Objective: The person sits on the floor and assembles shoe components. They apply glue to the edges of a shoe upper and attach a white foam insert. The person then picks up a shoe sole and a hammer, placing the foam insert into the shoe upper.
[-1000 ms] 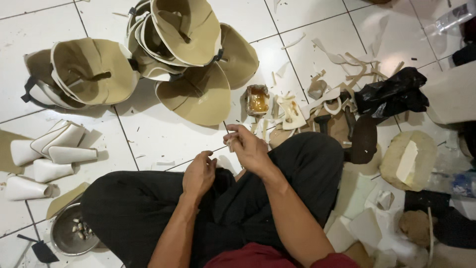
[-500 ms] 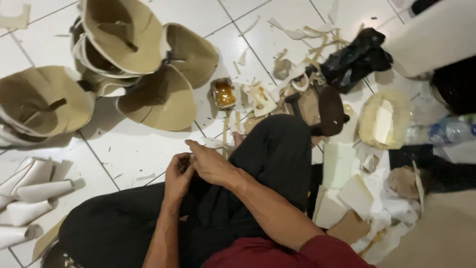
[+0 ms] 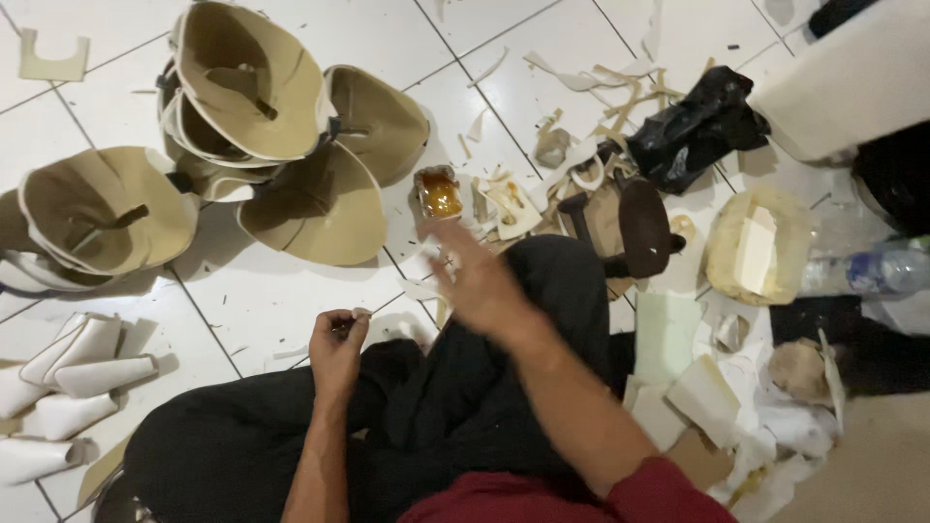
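We sit cross-legged on the white tiled floor [image 3: 291, 291]; our left hand [image 3: 337, 349] is pinched shut on a small dark piece [image 3: 341, 327] above the knee, too small to name; our right hand [image 3: 475, 281] is blurred and spread open, holding nothing, stretched out toward the small tin of amber glue [image 3: 439, 194] just beyond the knee; tan leather scraps [image 3: 504, 203] lie beside the tin, and stacked beige hat shapes [image 3: 247, 87] sit further out; to do this well, we judge, we should keep the pinch steady and close to the lap, and reach slowly so the open fingers do not tip the tin.
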